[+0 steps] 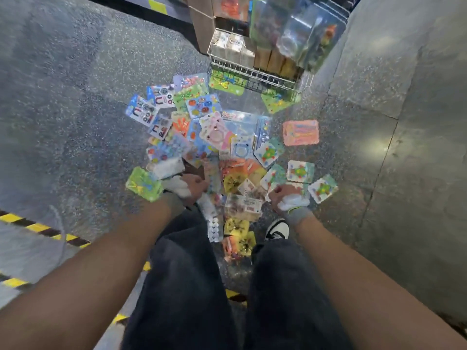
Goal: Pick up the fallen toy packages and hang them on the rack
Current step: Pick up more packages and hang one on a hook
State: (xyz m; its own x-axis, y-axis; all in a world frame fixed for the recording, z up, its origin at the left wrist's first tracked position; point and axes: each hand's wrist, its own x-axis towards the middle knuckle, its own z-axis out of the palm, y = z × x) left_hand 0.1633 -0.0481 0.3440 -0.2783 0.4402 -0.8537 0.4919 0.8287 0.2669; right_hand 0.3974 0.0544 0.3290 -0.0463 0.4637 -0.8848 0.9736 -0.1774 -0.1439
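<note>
The toy packages [214, 137] heaped on the floor [75, 122] look light, stiff and slippery, best pinched by a card edge; fingers of the left hand [188, 185] and right hand [284, 197] look curled, but I cannot tell whether they grip anything.

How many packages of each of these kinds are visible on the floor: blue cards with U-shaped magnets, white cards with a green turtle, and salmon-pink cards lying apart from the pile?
Blue magnet cards: 3
White turtle cards: 4 showing; more may lie buried
Salmon-pink card: 1
Total: 8
</note>
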